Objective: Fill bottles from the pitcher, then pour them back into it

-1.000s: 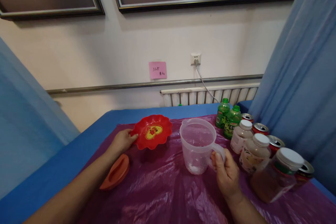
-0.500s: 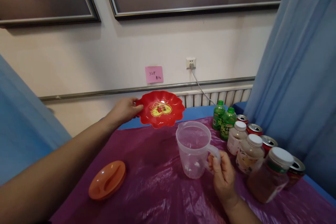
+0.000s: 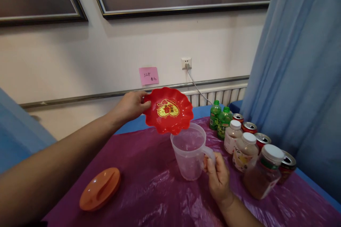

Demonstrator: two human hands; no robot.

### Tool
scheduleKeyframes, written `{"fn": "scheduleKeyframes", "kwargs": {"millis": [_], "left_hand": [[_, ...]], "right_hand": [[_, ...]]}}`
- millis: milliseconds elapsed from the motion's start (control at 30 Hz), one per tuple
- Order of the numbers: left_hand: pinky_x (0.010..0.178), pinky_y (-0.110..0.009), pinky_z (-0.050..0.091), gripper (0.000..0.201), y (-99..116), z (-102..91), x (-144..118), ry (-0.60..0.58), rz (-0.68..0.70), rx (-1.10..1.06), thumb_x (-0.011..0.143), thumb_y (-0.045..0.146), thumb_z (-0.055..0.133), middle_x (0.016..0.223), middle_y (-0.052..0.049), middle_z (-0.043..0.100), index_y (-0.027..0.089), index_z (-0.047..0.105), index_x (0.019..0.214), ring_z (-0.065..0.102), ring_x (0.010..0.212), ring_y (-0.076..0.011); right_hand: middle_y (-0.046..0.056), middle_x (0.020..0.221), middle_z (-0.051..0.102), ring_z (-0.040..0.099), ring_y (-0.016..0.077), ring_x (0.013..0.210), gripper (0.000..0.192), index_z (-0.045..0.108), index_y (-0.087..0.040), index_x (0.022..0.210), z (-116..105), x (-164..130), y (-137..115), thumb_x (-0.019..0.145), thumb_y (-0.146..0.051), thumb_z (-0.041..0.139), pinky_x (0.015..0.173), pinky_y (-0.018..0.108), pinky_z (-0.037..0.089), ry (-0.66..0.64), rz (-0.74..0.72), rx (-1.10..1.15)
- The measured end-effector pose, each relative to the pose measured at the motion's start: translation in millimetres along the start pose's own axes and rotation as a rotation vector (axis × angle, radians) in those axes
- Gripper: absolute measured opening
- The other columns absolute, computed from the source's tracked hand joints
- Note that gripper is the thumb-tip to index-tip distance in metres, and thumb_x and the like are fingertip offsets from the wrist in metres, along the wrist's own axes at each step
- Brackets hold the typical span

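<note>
My left hand [image 3: 134, 105] pinches the left rim of a red scalloped plate [image 3: 181, 103] with a yellow heart print. The plate is held in the air, tilted down to the right, and its lower right edge overlaps the far rim of a clear plastic measuring jug [image 3: 188, 159] in my view. Whether plate and jug touch, I cannot tell. My right hand [image 3: 219, 177] is closed around the jug's handle. The jug is upright and looks empty. On the near left lies an orange divided dish [image 3: 99, 189].
Along the right stand green bottles [image 3: 223, 123], white-lidded jars [image 3: 244, 150] and several drink cans [image 3: 262, 140]. Purple plastic sheeting [image 3: 144, 170] covers the table. A blue curtain [image 3: 298, 60] hangs at right. Behind are a rail, a pink note [image 3: 148, 76] and a wall socket [image 3: 186, 63].
My left hand has brought the red plate rightward and tipped it down toward the jug. My right hand still holds the jug by its handle. The whole view has shifted slightly.
</note>
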State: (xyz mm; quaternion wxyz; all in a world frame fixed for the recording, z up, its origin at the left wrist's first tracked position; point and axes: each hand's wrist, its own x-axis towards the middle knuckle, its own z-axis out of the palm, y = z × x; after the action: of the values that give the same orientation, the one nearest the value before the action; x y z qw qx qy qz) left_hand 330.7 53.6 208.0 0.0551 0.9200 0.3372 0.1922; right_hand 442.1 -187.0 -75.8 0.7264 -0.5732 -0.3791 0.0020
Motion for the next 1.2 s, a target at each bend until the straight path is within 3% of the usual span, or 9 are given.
{"fn": "scheduleKeyframes", "kwargs": {"millis": [200,400,500,633,867,1067,1200], "left_hand": [[0.059,-0.028,0.040,0.034,18,-4.3,-2,0.012,0.103,0.107,0.081,0.027,0.056,0.067,-0.002,0.070,0.018,0.072,0.109,0.060,0.059,-0.0154],[0.065,-0.029,0.040,0.038,34,-9.4,-13,0.109,0.206,0.233,0.086,0.030,0.056,0.071,-0.001,0.070,0.023,0.069,0.121,0.061,0.065,-0.0166],[0.063,-0.028,0.041,0.042,40,-9.3,-22,0.192,0.273,0.324,0.088,0.030,0.054,0.074,-0.002,0.072,0.023,0.066,0.128,0.063,0.065,-0.0170],[0.056,-0.027,0.039,0.036,47,-7.3,-35,0.388,0.403,0.465,0.090,0.029,0.051,0.073,-0.001,0.074,0.025,0.068,0.121,0.065,0.062,-0.0170],[0.051,-0.027,0.041,0.033,42,-3.8,-54,0.660,0.753,0.516,0.093,0.028,0.053,0.066,-0.002,0.072,0.020,0.069,0.121,0.068,0.061,-0.0176],[0.051,-0.027,0.042,0.033,33,5.9,-60,0.741,0.828,0.486,0.089,0.024,0.061,0.062,-0.001,0.071,0.019,0.070,0.121,0.066,0.056,-0.0170],[0.053,-0.026,0.043,0.032,29,16.9,-64,0.793,0.805,0.457,0.088,0.024,0.062,0.062,0.000,0.071,0.022,0.072,0.118,0.065,0.056,-0.0159]], "right_hand": [[-0.001,0.075,0.057,0.055,0.0153,0.066,0.017,0.058,-0.022,0.098,-1,0,-10,0.101,-0.034,0.046,0.064,0.027,0.046,-0.022,0.076,-0.011],[-0.002,0.075,0.055,0.053,0.0150,0.066,0.017,0.056,-0.023,0.098,0,-1,-8,0.102,-0.034,0.044,0.064,0.027,0.046,-0.030,0.069,0.021],[-0.002,0.074,0.056,0.053,0.0151,0.065,0.017,0.057,-0.022,0.098,0,-2,-3,0.101,-0.035,0.046,0.063,0.027,0.046,-0.022,0.070,0.022],[-0.002,0.073,0.056,0.053,0.0146,0.063,0.018,0.058,-0.023,0.098,1,-2,2,0.101,-0.036,0.047,0.060,0.026,0.045,-0.004,0.045,0.028],[-0.002,0.073,0.055,0.052,0.0147,0.063,0.018,0.057,-0.023,0.097,0,-1,3,0.102,-0.035,0.046,0.061,0.026,0.045,-0.022,0.030,0.024],[-0.002,0.072,0.056,0.053,0.0152,0.063,0.020,0.058,-0.023,0.095,1,-1,5,0.101,-0.038,0.046,0.060,0.027,0.045,-0.002,0.047,-0.005],[-0.001,0.072,0.056,0.053,0.0154,0.063,0.022,0.058,-0.023,0.096,1,-1,6,0.101,-0.041,0.046,0.060,0.027,0.045,0.008,0.049,-0.015]]}}
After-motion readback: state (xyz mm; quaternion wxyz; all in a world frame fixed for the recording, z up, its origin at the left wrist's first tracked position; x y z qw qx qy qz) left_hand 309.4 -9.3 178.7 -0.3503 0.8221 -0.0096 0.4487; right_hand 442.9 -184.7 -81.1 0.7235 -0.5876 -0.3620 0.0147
